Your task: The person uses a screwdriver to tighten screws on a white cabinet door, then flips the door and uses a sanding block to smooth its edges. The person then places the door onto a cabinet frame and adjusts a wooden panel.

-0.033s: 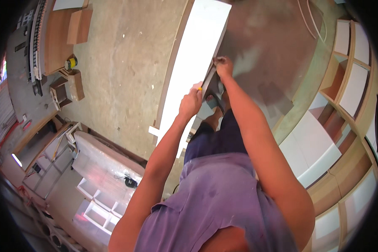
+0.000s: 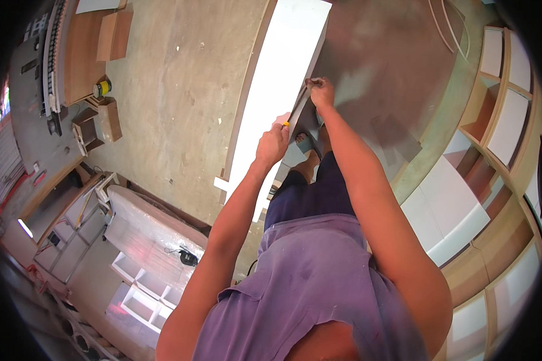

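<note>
Your left hand [image 2: 272, 143] gripped a yellow-ended tool [image 2: 286, 124], your right hand [image 2: 321, 91] its far end — likely to steady it along the white panel [image 2: 277, 60].

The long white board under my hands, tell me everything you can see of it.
The long white board has a smooth, bright, flat upper face; its material is unclear. It slants from the top of the picture down toward the left forearm, which partly hides it. A brown strip shows along its left side. Both hands, left and right, are at its right edge; whether they touch it is unclear.
</note>
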